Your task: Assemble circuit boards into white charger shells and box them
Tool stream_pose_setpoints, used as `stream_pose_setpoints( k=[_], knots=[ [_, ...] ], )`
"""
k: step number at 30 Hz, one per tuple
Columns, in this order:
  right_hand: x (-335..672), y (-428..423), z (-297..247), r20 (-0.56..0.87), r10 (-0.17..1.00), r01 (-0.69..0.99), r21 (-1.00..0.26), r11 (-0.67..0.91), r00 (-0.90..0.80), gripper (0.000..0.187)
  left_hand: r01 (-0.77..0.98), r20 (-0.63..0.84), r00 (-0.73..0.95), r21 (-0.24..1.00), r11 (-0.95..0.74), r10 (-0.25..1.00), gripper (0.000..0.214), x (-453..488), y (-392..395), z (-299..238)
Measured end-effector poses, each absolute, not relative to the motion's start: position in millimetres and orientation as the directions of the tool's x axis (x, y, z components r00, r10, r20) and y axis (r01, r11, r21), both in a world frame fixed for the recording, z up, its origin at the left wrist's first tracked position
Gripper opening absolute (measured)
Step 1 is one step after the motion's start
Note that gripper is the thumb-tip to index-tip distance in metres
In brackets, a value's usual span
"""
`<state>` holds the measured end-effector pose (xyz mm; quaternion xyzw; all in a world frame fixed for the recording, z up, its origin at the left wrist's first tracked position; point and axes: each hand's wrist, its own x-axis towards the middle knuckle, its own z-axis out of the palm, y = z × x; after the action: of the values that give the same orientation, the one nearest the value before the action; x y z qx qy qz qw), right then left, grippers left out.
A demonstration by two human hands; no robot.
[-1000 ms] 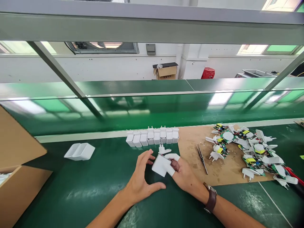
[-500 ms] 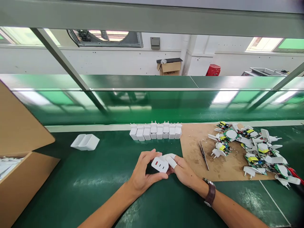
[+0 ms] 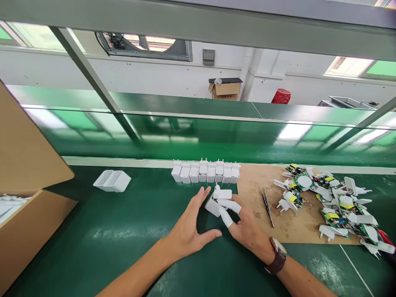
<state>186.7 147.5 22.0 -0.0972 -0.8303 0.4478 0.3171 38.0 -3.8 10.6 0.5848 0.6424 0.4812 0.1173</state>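
A white plug charger [image 3: 213,206], its top part standing out of the housing, is in front of me. My right hand [image 3: 243,220], with white finger cots on thumb and forefinger, grips it from the right side. To its left is my left hand [image 3: 192,229], fingers stretched and thumb apart, with nothing held. Beyond both hands stands a row of white chargers [image 3: 203,173] with their tops raised. A pair of tweezers [image 3: 267,207] lies on the brown board right of my right hand.
Circuit boards with white plug parts [image 3: 337,202] are heaped on the brown board [image 3: 256,177]. Two white empty housings [image 3: 112,181] sit at the left. An open cardboard box [image 3: 55,210] stands at the left edge. A metal beam [image 3: 198,29] crosses overhead.
My left hand has let go of the charger and opened. The charger has been turned from its port face to upright, now held by my right hand alone. The view has tilted slightly.
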Motion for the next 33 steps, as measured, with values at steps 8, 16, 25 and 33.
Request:
stream_pose_setpoints(
  k=[8, 16, 25, 33],
  knots=[
    [194.2, 149.2, 25.6, 0.515, 0.232, -0.103, -0.541, 0.835, -0.825, 0.052, 0.57, 0.309, -0.277, 0.815, -0.103, 0.91, 0.128, 37.3, -4.8, 5.8],
    [195.0, 154.3, 20.0, 0.404, 0.273, -0.05, -0.632, 0.774, -0.873, 0.041, 0.568, 0.292, -0.29, 0.819, -0.081, 0.911, 0.132, 39.1, -0.7, 10.4],
    [181.1, 138.0, 23.1, -0.218, 0.365, 0.107, -0.948, -0.3, -0.905, 0.054, 0.683, 0.616, -0.384, 0.691, -0.238, 0.688, 0.091, 41.6, -1.3, -10.7],
    [179.8, 132.8, 22.5, -0.248, 0.302, 0.127, -0.921, -0.369, -0.92, 0.061, 0.697, 0.646, -0.373, 0.669, -0.259, 0.666, 0.084, 39.5, -0.9, -9.3]
  ],
)
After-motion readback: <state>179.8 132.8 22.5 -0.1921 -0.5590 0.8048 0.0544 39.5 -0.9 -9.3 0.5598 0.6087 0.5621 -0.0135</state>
